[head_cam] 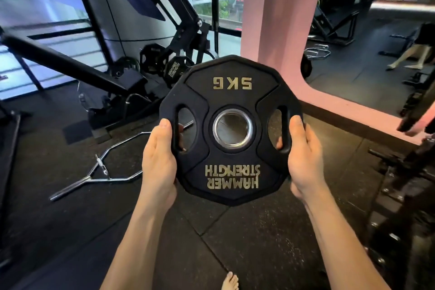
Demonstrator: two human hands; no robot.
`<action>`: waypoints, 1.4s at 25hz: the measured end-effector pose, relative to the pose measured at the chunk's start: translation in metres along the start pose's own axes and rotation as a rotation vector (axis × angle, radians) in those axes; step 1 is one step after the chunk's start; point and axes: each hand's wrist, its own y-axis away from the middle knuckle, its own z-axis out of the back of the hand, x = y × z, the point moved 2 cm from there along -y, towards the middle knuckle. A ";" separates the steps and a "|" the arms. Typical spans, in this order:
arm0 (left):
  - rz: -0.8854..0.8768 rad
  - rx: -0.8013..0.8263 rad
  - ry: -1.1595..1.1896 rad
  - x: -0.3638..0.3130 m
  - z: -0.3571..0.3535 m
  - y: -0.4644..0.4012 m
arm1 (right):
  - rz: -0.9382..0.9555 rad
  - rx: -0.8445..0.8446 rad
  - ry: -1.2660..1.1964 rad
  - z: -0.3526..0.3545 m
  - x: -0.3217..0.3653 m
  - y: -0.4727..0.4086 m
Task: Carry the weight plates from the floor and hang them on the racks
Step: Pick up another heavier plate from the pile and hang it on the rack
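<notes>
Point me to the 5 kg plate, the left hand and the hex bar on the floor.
5 kg plate [231, 92]: head view, on the upper panel near the weight marking.
left hand [158, 160]: head view, back of the hand.
hex bar [107, 178]: head view, chrome tubing by the sleeve junction.

Gym: weight machine [164, 19], rubber floor [259, 231]

Black rubber-tile floor [247, 238]. Chrome hex bar [103, 169], lying flat on the floor, left of centre. Black incline machine [131, 59] with padded panel, at the far left before the windows [42, 7]. Pink pillar [280, 12], far centre. Wall mirror [376, 49], far right, pink-framed. Bare foot [230, 281] at the near edge.
</notes>
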 end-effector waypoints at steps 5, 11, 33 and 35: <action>-0.021 -0.010 0.021 0.019 -0.010 -0.131 | 0.008 0.062 -0.046 -0.068 -0.035 -0.110; 0.018 0.009 0.026 0.035 -0.051 -0.308 | -0.033 0.038 -0.081 -0.141 -0.061 -0.265; 0.048 0.540 -0.002 0.140 -0.344 -0.897 | 0.075 -0.515 -0.019 -0.251 -0.167 -0.782; 0.044 0.559 0.016 0.147 -0.387 -0.939 | 0.072 -0.532 -0.020 -0.244 -0.172 -0.836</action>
